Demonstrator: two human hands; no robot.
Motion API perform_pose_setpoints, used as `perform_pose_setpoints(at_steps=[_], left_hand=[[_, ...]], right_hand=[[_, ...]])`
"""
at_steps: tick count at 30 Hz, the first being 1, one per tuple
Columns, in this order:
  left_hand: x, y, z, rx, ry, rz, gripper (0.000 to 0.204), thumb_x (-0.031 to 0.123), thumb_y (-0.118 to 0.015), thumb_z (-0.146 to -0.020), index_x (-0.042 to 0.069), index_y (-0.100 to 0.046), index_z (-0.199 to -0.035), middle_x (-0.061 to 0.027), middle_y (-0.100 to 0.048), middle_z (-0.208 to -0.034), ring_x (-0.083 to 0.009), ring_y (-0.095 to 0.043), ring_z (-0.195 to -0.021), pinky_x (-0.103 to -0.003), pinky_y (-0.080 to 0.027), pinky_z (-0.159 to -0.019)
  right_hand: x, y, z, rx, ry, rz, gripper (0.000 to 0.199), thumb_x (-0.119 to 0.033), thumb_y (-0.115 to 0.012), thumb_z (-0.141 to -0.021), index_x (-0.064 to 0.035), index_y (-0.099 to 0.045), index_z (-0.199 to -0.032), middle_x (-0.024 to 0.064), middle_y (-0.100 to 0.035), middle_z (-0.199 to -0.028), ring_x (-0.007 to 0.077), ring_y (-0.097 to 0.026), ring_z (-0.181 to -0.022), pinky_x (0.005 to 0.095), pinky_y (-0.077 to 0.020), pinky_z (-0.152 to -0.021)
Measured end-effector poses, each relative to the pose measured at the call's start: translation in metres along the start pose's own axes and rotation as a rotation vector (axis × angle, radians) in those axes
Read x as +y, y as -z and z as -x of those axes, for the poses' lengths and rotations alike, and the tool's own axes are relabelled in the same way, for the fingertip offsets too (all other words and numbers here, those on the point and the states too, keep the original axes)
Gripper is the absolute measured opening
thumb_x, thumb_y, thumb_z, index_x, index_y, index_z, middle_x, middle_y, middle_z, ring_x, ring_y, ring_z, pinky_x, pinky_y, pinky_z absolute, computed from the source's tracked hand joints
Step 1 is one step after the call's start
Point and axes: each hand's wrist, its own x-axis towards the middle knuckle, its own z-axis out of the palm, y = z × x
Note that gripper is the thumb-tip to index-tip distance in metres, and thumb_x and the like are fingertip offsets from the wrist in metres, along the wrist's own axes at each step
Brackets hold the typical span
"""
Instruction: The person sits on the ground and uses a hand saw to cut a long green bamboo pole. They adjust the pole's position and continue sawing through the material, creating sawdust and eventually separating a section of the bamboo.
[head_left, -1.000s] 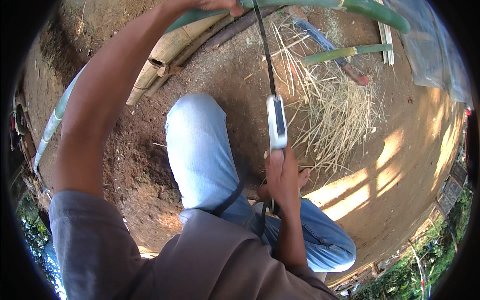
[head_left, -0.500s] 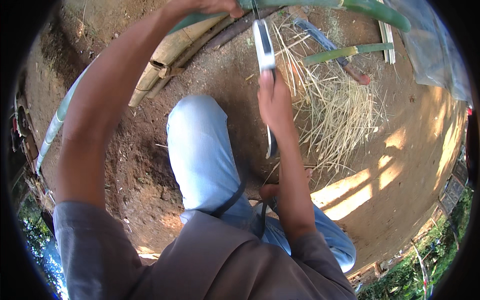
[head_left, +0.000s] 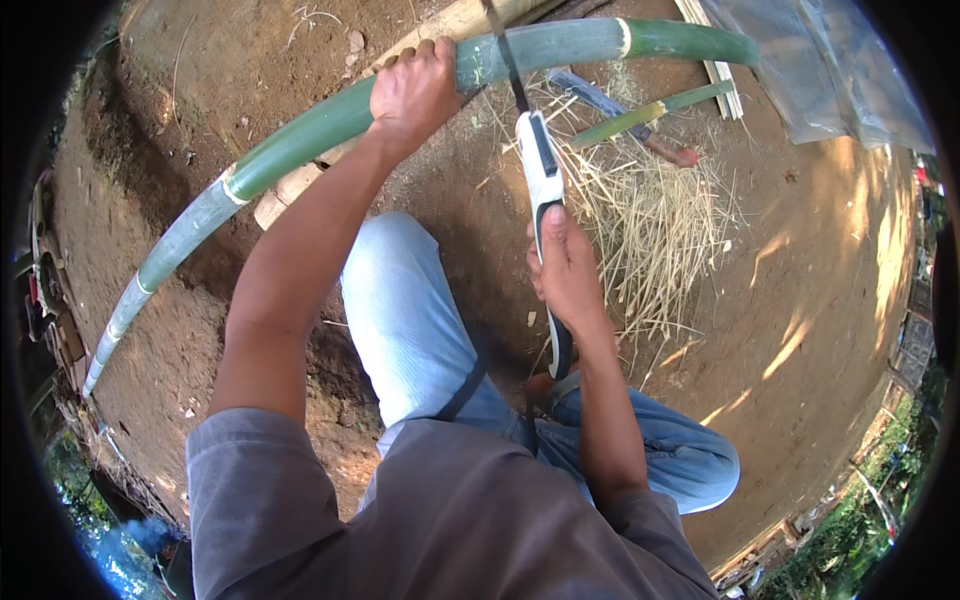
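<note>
Gripping from above with the left hand (head_left: 415,92), fingers curled fully over a long, thick, green bamboo pole (head_left: 300,140) with pale ring joints. Running out from that hand both ways: down and away to its left toward the picture's edge, and off to its right past the saw blade as a darker green length. Closing the right hand (head_left: 565,272) tightly round the white and black plastic handle of a folding hand saw (head_left: 542,190), thumb lying along the grip. Reaching up from that hand, the thin dark blade (head_left: 505,70) crossing the pole just to the right of the left hand; whether the teeth are biting into the bamboo cannot be told. Lying just beyond the right hand, to its right, a loose heap of dry, straw-coloured shavings (head_left: 655,225) on bare brown earth (head_left: 800,280). Lying past the heap, a thin split green bamboo strip (head_left: 650,110) and a dark tool with a reddish end (head_left: 625,115). Lying under the pole, close below the left hand, a pale tan dry bamboo section (head_left: 290,190). Resting between the two forearms, a bent knee in light blue trousers (head_left: 400,300). Spreading far off to the right of both hands, a sheet of clear plastic (head_left: 820,70).
</note>
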Motion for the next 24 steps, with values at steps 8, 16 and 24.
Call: perform_pose_setpoints(at_steps=[8, 16, 24], left_hand=[[-0.003, 0.002, -0.001, -0.004, 0.030, 0.028, 0.072, 0.053, -0.083, -0.075, -0.001, -0.059, -0.117, -0.0211, -0.071, -0.109, -0.0370, -0.071, -0.102, -0.049, -0.058, -0.086], [-0.002, 0.028, -0.015, -0.268, 0.082, 0.066, 0.067, 0.043, -0.083, -0.073, -0.001, -0.061, -0.118, -0.0220, -0.073, -0.097, -0.0384, -0.073, -0.094, -0.049, -0.059, -0.082], [-0.017, 0.029, -0.025, -0.330, 0.013, 0.164, 0.060, 0.051, -0.066, -0.083, 0.001, -0.063, -0.116, -0.0233, -0.073, -0.097, -0.0392, -0.072, -0.091, -0.051, -0.057, -0.083]], right_hand=[[0.042, -0.011, -0.013, 0.002, 0.062, 0.187, 0.058, -0.054, -0.036, -0.108, 0.0008, -0.056, -0.102, 0.0197, -0.060, -0.073, 0.0402, -0.062, -0.071, 0.0487, -0.0459, -0.067], [0.047, -0.008, -0.020, 0.025, 0.148, 0.255, 0.060, -0.054, -0.035, -0.108, 0.0022, -0.056, -0.107, 0.0262, -0.061, -0.080, 0.0471, -0.062, -0.080, 0.0521, -0.0462, -0.073], [0.041, -0.002, -0.028, 0.010, 0.127, 0.281, 0.059, -0.053, -0.036, -0.108, 0.0025, -0.057, -0.106, 0.0281, -0.062, -0.080, 0.0513, -0.062, -0.080, 0.0537, -0.0461, -0.070]])
